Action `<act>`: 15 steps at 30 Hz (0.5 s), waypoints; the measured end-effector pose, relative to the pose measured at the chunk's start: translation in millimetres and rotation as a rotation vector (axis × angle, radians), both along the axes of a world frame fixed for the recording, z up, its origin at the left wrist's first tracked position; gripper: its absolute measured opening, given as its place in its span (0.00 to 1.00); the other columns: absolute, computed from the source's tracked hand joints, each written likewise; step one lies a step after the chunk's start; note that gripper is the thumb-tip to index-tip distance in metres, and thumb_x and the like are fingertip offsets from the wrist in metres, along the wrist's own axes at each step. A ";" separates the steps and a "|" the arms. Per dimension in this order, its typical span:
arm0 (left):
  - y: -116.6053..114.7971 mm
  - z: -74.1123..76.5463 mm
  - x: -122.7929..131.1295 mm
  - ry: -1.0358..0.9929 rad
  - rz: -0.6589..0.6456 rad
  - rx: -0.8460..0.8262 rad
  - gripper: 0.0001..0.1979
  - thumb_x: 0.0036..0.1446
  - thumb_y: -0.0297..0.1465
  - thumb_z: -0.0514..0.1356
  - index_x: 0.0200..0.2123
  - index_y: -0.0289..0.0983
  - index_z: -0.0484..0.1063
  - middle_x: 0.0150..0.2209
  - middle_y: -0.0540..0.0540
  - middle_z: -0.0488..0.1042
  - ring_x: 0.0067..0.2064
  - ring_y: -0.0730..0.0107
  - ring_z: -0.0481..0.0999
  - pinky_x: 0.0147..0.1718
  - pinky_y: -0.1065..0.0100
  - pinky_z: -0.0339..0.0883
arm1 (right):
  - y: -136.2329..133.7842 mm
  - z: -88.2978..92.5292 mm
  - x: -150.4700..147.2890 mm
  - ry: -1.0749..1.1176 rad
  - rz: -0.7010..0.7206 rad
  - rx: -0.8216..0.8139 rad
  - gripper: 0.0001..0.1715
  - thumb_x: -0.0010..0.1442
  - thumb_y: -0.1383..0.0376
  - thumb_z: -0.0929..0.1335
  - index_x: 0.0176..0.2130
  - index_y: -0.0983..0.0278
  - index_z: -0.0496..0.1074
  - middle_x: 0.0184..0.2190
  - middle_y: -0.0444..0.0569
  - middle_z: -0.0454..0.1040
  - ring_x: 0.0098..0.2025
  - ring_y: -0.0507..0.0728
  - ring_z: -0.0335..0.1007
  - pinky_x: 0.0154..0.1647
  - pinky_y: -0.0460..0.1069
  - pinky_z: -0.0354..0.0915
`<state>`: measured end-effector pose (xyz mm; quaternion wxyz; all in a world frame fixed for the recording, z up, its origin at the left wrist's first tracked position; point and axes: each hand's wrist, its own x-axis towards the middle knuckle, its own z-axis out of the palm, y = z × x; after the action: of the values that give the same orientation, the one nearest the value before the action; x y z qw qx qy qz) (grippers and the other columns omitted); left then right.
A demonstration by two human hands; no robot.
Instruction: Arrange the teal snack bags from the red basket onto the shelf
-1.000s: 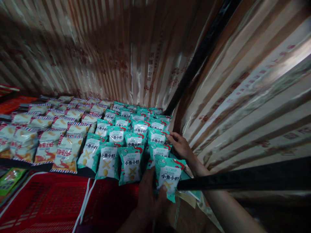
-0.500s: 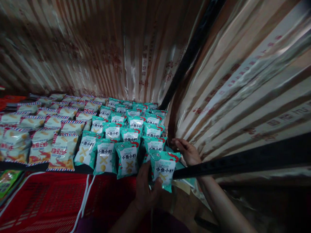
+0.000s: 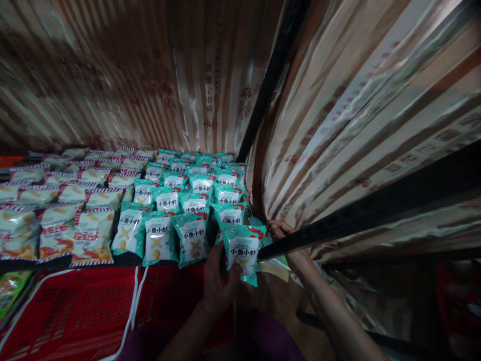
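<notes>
A teal and white snack bag [image 3: 243, 254] is tilted at the front right corner of the shelf. My left hand [image 3: 220, 281] holds it from the left and below, the thumb across its front. Beyond the bag's right side is my right hand [image 3: 283, 231], its fingers bent together next to the wrapped stack, partly behind a black bar; what they pinch, if anything, is hidden. Just behind the held bag stands another teal bag [image 3: 230, 214]. More teal bags stand in rows to the left, including a front-row bag [image 3: 192, 238].
Cream bags with striped edges [image 3: 93, 235] fill the shelf's left part. Below hang red baskets [image 3: 75, 306] with white handles. A black bar [image 3: 338, 225] juts in from the right and a black post [image 3: 263, 95] rises behind. Plastic-wrapped stacks [image 3: 338, 110] stand at back and right.
The view has shifted slightly, so the shelf and bags sit a little further left. My left hand keeps its grip on the teal bag, and my right hand stays beyond the bar.
</notes>
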<state>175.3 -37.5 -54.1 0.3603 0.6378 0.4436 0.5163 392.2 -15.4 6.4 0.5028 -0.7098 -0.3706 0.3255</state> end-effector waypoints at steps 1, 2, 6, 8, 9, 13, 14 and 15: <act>-0.1 0.1 -1.0 0.009 0.000 0.004 0.25 0.56 0.38 0.57 0.56 0.33 0.62 0.53 0.34 0.70 0.55 0.54 0.70 0.51 0.55 0.67 | 0.1 0.8 -0.2 0.026 -0.002 0.002 0.30 0.43 0.42 0.70 0.34 0.63 0.74 0.24 0.47 0.72 0.24 0.53 0.65 0.21 0.46 0.59; -0.1 0.3 -2.1 0.019 -0.001 0.005 0.25 0.57 0.37 0.57 0.55 0.33 0.62 0.53 0.34 0.70 0.54 0.55 0.70 0.51 0.55 0.67 | 0.3 1.3 -0.4 0.039 -0.004 0.006 0.30 0.43 0.42 0.70 0.34 0.63 0.74 0.25 0.48 0.73 0.25 0.54 0.66 0.22 0.46 0.59; -1.6 3.5 -6.6 0.058 -0.019 0.025 0.25 0.57 0.37 0.56 0.56 0.33 0.61 0.52 0.35 0.71 0.53 0.56 0.71 0.49 0.56 0.69 | 0.9 0.6 0.0 0.019 -0.006 0.022 0.30 0.44 0.42 0.70 0.34 0.63 0.74 0.26 0.48 0.74 0.26 0.55 0.67 0.22 0.47 0.60; -4.0 7.2 -8.8 0.094 -0.013 0.064 0.25 0.58 0.37 0.55 0.56 0.33 0.61 0.52 0.35 0.70 0.53 0.56 0.71 0.49 0.57 0.69 | 1.0 -0.6 0.6 -0.015 0.001 0.022 0.29 0.45 0.42 0.69 0.35 0.62 0.75 0.25 0.47 0.74 0.26 0.55 0.67 0.23 0.47 0.61; -5.5 9.7 -10.0 0.112 -0.014 0.082 0.25 0.58 0.36 0.55 0.57 0.33 0.60 0.52 0.35 0.71 0.53 0.56 0.72 0.48 0.57 0.70 | 1.3 -1.1 0.8 -0.021 0.004 0.020 0.28 0.45 0.42 0.69 0.35 0.62 0.75 0.24 0.47 0.74 0.26 0.55 0.67 0.23 0.48 0.61; -10.8 21.1 -14.9 0.148 -0.120 0.152 0.25 0.58 0.36 0.55 0.57 0.35 0.60 0.50 0.37 0.72 0.50 0.57 0.74 0.45 0.59 0.71 | 2.6 -2.7 0.5 0.062 -0.008 0.035 0.28 0.44 0.44 0.71 0.36 0.62 0.74 0.29 0.49 0.76 0.26 0.55 0.68 0.22 0.48 0.62; -11.7 23.2 -16.0 0.153 -0.156 0.169 0.25 0.58 0.37 0.55 0.57 0.36 0.60 0.49 0.37 0.73 0.49 0.57 0.74 0.45 0.59 0.71 | 2.1 -3.8 0.2 0.087 -0.027 0.042 0.28 0.43 0.44 0.71 0.36 0.62 0.74 0.30 0.49 0.76 0.26 0.55 0.68 0.22 0.48 0.62; -12.3 24.6 -17.1 0.161 -0.178 0.181 0.25 0.58 0.37 0.55 0.57 0.36 0.60 0.50 0.37 0.72 0.49 0.57 0.74 0.46 0.59 0.71 | 0.6 -5.6 0.0 0.107 -0.051 0.052 0.28 0.43 0.44 0.71 0.36 0.61 0.73 0.31 0.50 0.76 0.26 0.55 0.69 0.22 0.48 0.62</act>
<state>158.2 -49.8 -29.5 0.3091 0.7436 0.3646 0.4675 392.2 -14.8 0.8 0.5481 -0.6875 -0.3332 0.3403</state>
